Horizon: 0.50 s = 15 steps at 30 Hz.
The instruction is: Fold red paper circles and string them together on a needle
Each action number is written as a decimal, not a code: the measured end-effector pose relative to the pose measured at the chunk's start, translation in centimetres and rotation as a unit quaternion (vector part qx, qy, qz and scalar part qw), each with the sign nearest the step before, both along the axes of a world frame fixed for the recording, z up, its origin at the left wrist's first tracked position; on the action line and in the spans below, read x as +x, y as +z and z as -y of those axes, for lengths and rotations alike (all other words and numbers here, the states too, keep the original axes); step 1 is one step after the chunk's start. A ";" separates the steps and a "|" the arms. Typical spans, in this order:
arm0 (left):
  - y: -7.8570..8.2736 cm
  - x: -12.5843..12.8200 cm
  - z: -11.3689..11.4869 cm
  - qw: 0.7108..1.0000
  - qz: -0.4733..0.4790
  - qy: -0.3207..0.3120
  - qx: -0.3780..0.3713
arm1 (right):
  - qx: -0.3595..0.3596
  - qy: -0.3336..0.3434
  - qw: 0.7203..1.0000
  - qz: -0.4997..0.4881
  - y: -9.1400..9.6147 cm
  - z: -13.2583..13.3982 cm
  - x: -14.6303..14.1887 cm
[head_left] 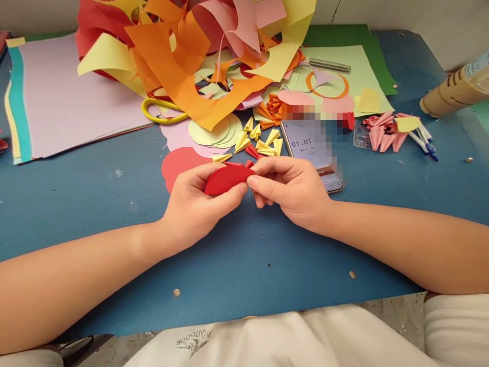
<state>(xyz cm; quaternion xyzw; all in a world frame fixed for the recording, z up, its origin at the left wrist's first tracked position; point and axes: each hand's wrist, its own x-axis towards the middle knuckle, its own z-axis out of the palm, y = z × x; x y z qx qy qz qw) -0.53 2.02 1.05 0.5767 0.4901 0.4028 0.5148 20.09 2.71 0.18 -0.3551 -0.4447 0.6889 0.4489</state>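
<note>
A folded red paper circle is held between both hands above the blue table. My left hand grips its left side, with the thumb along the lower edge. At its right end, my right hand pinches the paper between thumb and forefinger. Just behind the hands lie several yellow paper cones and a few red ones. Flat red paper circles lie to the left, partly hidden by my left hand. Pale green paper circles are stacked beyond them.
A phone lies right behind my right hand. Scissors with yellow handles stick out from a heap of paper offcuts. Pink cones and pens lie at right, near a bottle. Lilac sheets are stacked at left.
</note>
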 end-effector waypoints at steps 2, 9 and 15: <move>-0.2 0.0 0.0 1.000 0.000 0.005 0.000 | -0.007 -0.004 1.000 0.001 0.0 0.0 -0.1; 0.2 0.1 0.1 1.000 0.000 0.009 -0.014 | -0.001 -0.012 1.000 -0.016 -0.1 0.0 -0.1; 0.6 0.3 0.0 1.000 -0.020 0.003 -0.020 | 0.022 -0.008 1.000 -0.008 -0.2 -0.1 0.0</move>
